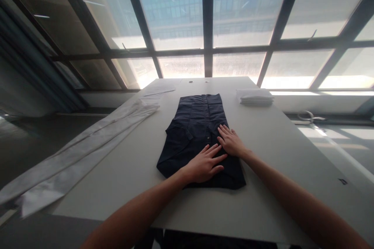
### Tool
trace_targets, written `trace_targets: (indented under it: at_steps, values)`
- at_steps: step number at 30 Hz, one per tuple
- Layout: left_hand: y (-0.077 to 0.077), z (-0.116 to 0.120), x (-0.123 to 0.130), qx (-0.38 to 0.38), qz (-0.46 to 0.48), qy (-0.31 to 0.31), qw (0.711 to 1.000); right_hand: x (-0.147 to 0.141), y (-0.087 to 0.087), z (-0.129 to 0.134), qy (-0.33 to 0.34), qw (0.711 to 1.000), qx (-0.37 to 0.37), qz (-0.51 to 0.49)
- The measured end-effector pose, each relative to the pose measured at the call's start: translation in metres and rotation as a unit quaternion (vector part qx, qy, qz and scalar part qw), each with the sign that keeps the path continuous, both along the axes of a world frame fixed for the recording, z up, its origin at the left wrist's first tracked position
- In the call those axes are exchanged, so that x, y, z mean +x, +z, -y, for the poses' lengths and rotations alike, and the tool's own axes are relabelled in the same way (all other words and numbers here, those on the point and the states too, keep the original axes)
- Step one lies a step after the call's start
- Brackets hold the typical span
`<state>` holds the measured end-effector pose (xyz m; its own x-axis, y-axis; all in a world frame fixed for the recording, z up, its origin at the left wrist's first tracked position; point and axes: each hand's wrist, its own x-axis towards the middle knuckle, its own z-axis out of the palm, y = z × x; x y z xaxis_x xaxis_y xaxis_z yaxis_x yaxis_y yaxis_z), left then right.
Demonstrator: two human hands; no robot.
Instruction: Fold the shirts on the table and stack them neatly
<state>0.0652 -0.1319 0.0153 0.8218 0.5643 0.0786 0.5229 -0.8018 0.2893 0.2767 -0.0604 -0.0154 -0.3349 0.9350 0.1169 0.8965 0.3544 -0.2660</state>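
Note:
A dark navy garment (193, 124) with a buttoned front, likely a shirt, lies folded lengthwise on the white table (131, 175). My left hand (203, 164) rests on its lower part, palm down with the fingers spread. Just beyond it to the right, my right hand (230, 141) lies on the garment's right edge, fingers stretched out. Both hands touch the cloth from above without gripping it. A small button shows close to my fingertips. The fabric beneath my palms is hidden.
Long white cloth (96, 151) drapes over the table's left edge. A folded white stack (254, 97) sits at the far right, and a thin white sheet (159, 88) at the far left. A small dark mark (342, 181) shows near the right edge. Large windows (178, 11) stand behind.

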Motion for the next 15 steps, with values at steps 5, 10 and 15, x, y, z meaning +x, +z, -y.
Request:
trace_targets:
  at_steps: [5, 10, 15]
  values:
    - [0.001, 0.0, -0.001, -0.013, 0.001, -0.014, 1.0, -0.003, 0.0, -0.027, -0.032, 0.999, -0.005, 0.029]
    - [0.0, 0.001, 0.0, -0.029, 0.004, -0.013, 0.999, -0.009, 0.002, -0.07, -0.049, 0.996, -0.037, 0.062]
    - [0.001, 0.003, 0.0, -0.038, 0.016, -0.011, 0.999, -0.013, 0.0, -0.115, -0.075, 0.994, -0.041, 0.063]
